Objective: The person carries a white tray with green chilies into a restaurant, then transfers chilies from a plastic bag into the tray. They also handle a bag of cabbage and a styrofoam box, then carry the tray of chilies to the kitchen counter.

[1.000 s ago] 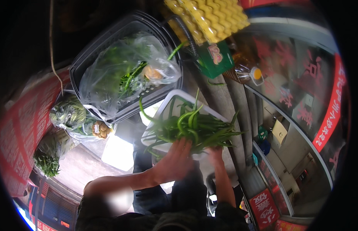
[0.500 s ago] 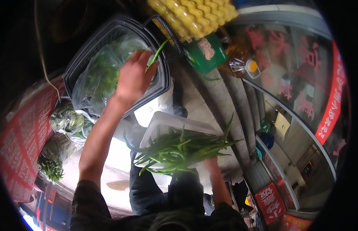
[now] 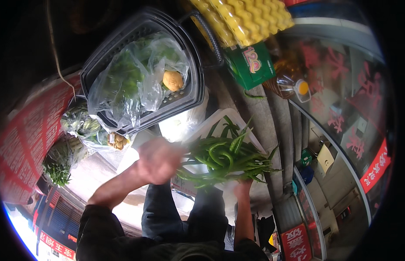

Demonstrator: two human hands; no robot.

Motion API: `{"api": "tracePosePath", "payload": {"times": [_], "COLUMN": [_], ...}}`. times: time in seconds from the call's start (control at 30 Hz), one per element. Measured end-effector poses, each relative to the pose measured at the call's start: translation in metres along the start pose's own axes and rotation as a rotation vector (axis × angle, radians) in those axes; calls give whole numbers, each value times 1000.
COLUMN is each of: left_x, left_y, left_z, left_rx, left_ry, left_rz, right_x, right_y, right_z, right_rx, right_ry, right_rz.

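Long green chili peppers lie heaped in a white plastic tub, some poking over its rim. My right hand grips the tub at its near right edge; most of its fingers are hidden underneath. Beside the tub's left end is my left hand, smeared by motion, so its fingers and anything in them cannot be made out. Beyond it stands a black basket with a handle. Inside lie a clear plastic bag of greens and a round tan vegetable.
Bagged vegetables sit left of the basket. To the right are yellow egg trays, a green box, and an oil jug with an orange cap. A single pepper lies near the box. Glass with red lettering lines the right.
My left hand has come back from over the basket to the tub's left side. The pepper seen at its fingers is no longer visible there. The whole view has shifted slightly.
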State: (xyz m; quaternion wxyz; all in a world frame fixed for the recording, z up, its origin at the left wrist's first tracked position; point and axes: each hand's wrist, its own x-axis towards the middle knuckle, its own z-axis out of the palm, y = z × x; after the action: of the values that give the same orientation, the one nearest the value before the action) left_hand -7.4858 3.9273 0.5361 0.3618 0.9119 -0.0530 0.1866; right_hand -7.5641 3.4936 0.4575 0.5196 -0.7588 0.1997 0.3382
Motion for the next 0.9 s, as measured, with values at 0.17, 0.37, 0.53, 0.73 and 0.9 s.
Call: {"api": "tracePosePath", "payload": {"times": [0.17, 0.37, 0.53, 0.73, 0.9], "left_x": [-105, -179, -182, -175, -169], "left_y": [-114, -273, -304, -313, -329], "left_z": [0, 63, 76, 80, 83], "left_rx": [268, 459, 371, 309, 254], "left_ry": [-464, -551, -684, -695, -698], "left_rz": [-951, -862, -929, -969, -1004], "right_x": [14, 22, 19, 22, 31], "right_y": [-6, -31, -51, -47, -25], "right_z": [5, 30, 62, 84, 89], "right_rx": [3, 378, 304, 438, 503], "right_ry": [-76, -50, -42, 28, -8], "right_rz": [-96, 153, 59, 162, 234]}}
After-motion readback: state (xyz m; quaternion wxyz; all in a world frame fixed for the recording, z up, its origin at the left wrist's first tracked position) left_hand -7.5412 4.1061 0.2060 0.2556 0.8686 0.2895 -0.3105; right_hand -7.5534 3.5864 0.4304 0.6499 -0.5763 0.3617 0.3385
